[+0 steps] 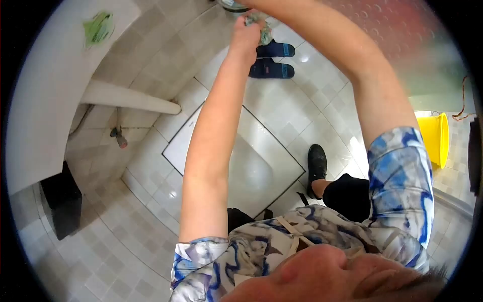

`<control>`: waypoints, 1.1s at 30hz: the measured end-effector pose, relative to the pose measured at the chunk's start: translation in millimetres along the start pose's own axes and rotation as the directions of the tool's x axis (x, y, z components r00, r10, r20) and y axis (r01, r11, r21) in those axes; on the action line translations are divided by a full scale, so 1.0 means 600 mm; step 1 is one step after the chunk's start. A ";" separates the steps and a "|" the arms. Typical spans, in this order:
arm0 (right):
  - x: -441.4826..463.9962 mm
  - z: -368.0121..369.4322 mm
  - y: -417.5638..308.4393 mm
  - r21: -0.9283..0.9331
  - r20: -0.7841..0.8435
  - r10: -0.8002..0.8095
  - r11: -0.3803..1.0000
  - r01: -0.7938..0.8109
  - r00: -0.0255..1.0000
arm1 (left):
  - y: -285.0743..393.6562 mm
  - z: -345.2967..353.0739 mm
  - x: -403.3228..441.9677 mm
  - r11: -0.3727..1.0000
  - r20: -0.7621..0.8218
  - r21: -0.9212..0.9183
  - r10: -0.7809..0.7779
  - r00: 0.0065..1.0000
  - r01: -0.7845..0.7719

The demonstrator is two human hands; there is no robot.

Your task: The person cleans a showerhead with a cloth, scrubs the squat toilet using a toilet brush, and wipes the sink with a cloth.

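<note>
At the top of the view, my left hand [245, 38] is closed around a crumpled, pale green-grey wad [265, 35]; whether it is cloth or plastic film I cannot make out. My right forearm reaches across from the right, and its hand lies beyond the top edge, out of sight. Just beyond my left hand, a round container [232, 6] is partly cut off by the frame. Below the wad, a pair of dark blue slippers [271, 69] sits on the tiles.
A white pipe [131, 98] and a small tap [119, 138] are at the left wall, with a black bin [61, 201] below. A white fixture [246, 166] is set into the tiled floor. At right are a yellow bucket [436, 140] and a translucent partition [402, 45].
</note>
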State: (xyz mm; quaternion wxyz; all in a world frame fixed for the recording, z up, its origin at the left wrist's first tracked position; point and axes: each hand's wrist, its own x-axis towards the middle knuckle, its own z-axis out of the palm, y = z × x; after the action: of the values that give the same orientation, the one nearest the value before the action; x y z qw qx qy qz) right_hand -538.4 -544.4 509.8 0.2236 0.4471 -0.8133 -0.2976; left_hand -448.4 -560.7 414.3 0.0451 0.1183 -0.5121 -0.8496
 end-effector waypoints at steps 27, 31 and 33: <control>-0.203 0.387 -0.366 0.157 0.919 -0.029 -0.888 -0.432 0.392 | -0.036 -0.116 -0.108 0.945 -0.069 -0.102 -0.317 0.946 0.309; -0.258 0.337 -0.308 0.026 0.950 -0.178 -0.775 -0.632 0.257 | -0.038 -0.098 -0.123 0.916 -0.160 -0.191 -0.385 0.909 0.354; -0.288 0.305 -0.283 0.062 0.963 -0.075 -0.872 -0.486 0.257 | -0.031 -0.081 -0.144 0.904 -0.176 -0.183 -0.416 0.892 0.385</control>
State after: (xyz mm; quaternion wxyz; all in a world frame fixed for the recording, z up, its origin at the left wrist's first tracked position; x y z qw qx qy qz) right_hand -466.6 -415.5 244.4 -0.2806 -0.2752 -0.6745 0.6249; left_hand -352.0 -576.4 389.4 -0.0688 0.3074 -0.4064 -0.8577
